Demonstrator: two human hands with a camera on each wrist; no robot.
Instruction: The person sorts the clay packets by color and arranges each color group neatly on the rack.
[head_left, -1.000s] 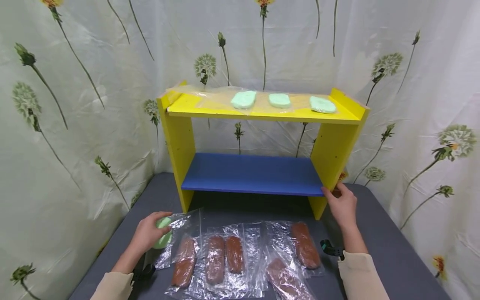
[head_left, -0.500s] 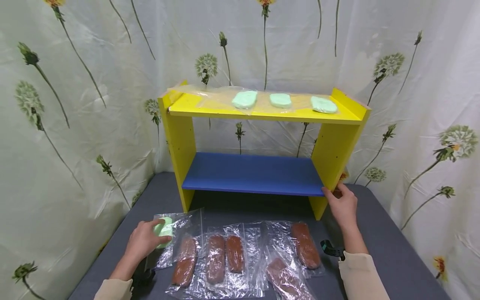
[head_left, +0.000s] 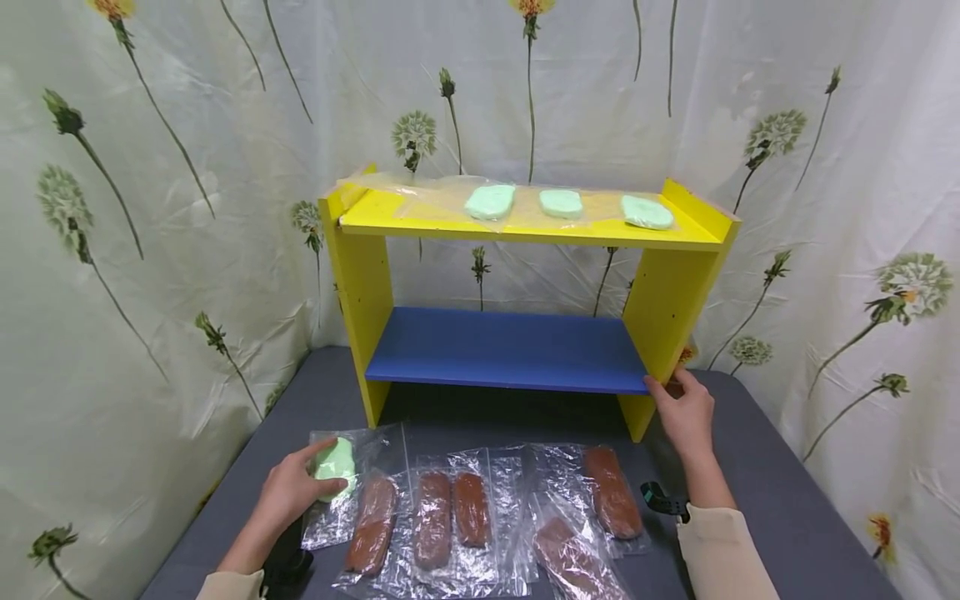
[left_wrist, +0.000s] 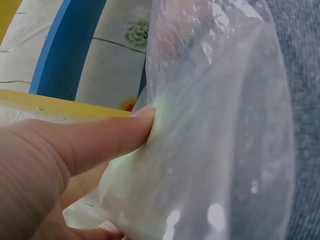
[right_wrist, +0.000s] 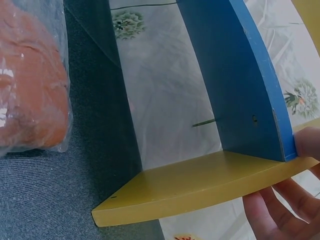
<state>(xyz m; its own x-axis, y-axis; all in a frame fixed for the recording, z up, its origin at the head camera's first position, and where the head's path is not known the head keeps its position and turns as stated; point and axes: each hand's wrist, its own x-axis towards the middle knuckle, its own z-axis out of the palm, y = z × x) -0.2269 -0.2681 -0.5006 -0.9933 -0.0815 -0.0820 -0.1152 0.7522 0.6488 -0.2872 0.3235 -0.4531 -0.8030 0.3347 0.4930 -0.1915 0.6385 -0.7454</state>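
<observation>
At the table's left side, my left hand (head_left: 287,492) holds a pale green flat slab (head_left: 335,468) inside a clear zip bag (head_left: 330,529). In the left wrist view the thumb (left_wrist: 115,137) presses one side of the bagged slab (left_wrist: 150,175), with fingers partly hidden behind it. My right hand (head_left: 686,412) grips the right side panel (head_left: 667,300) of a yellow and blue shelf at blue-board height. The right wrist view has the thumb (right_wrist: 307,142) by the end of the blue board (right_wrist: 235,75) and fingers on the panel's outer face.
Three pale green slabs in clear bags (head_left: 561,202) lie along the yellow top board (head_left: 450,225). Several brown bagged pieces (head_left: 432,521) lie in front of the shelf on the dark table (head_left: 780,500). A flowered curtain (head_left: 225,167) hangs behind.
My left hand has shifted slightly right, its thumb and fingers spreading to the slab's edges. The bagged green slab has slid a little right with it. My right hand has stayed on the panel.
</observation>
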